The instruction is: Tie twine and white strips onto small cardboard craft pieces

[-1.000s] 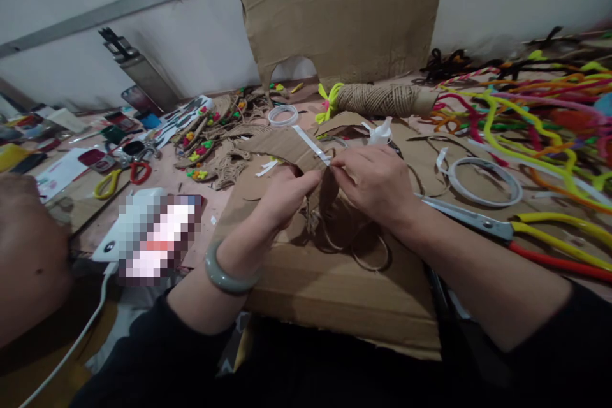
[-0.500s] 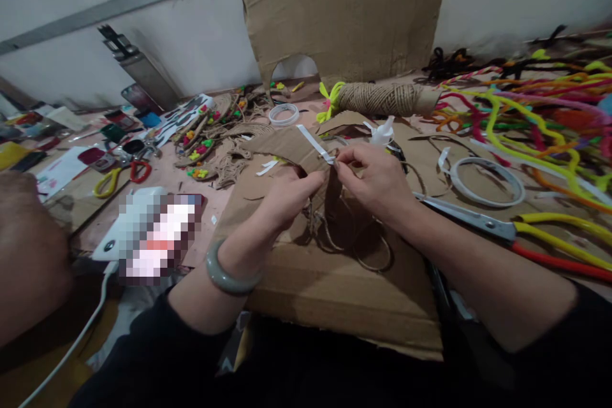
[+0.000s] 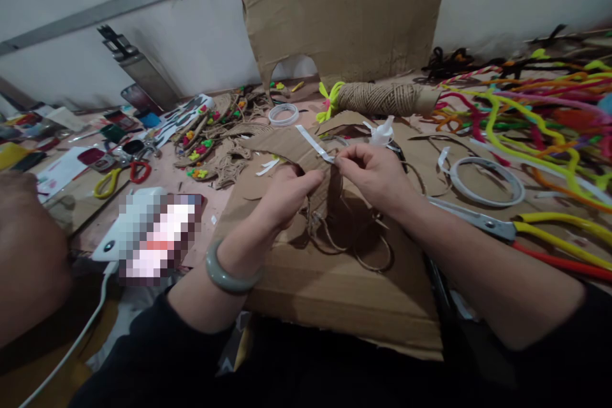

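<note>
My right hand point(image 3: 375, 175) is closed in a pinch on the lower end of a white strip of tape point(image 3: 310, 140). The strip lies across a curved brown cardboard piece point(image 3: 275, 140). My left hand point(image 3: 289, 194), with a bangle at the wrist, grips that piece from the left side, its thumb on top and its other fingers mostly hidden. Loops of thin brown twine point(image 3: 375, 261) hang below both hands. Underneath is a large cardboard sheet point(image 3: 344, 306). Short white tape scraps point(image 3: 266, 167) stick near the left hand.
Right of my hands lie big scissors point(image 3: 502, 227), a tape roll point(image 3: 488, 182) and bright pipe cleaners point(image 3: 535, 115). Behind are a twine spool point(image 3: 377, 97) and a white-nozzled bottle point(image 3: 382, 132). A phone point(image 3: 162, 239) lies left, near another person's arm point(image 3: 31, 255).
My right hand has shifted very slightly, and its forearm covers a little more of the scissors. The strip's pinched end looks a little more bent. My left hand stays nearly still.
</note>
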Tool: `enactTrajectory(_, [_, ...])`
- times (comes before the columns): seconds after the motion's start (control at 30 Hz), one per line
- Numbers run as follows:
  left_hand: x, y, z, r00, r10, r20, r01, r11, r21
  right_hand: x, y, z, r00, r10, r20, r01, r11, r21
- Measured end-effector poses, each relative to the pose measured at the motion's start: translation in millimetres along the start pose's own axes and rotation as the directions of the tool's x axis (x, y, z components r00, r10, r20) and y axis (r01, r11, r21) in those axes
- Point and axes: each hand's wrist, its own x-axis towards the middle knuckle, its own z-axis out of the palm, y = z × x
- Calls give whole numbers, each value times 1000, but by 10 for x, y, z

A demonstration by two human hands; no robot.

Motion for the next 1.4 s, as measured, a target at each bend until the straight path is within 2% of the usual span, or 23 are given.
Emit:
enactTrajectory(0.2, [-8,42,26,997,-79,-24,76,991,-110,12,-7,0,997,46,55,-51,993,108])
enactTrajectory(0.43, [-2,63,19,995,-99,-12,95,979,-181,4,14,22,993,80,88,-99,965,243])
enactTrajectory(0.6, [-2,48,12,992,-127,-18,122,978,-169,6,-9,29,980,168,110,-194,934,299])
enactTrajectory(0.83, [-5,38,14,994,-112,15,113,975,-192,4,-15,34,970,209,126,-242,888,391])
enactTrajectory(1.0, [-7,22,7,992,-126,19,127,974,-189,13,-10,40,964,227,137,-264,875,406])
enactTrajectory(1.17, [-4,3,1,980,-199,10,197,959,-205,11,5,39,973,180,141,-221,900,375])
enactTrajectory(1.4, [4,49,17,987,-150,-63,139,979,-152,-1,2,33,980,148,132,-182,937,297])
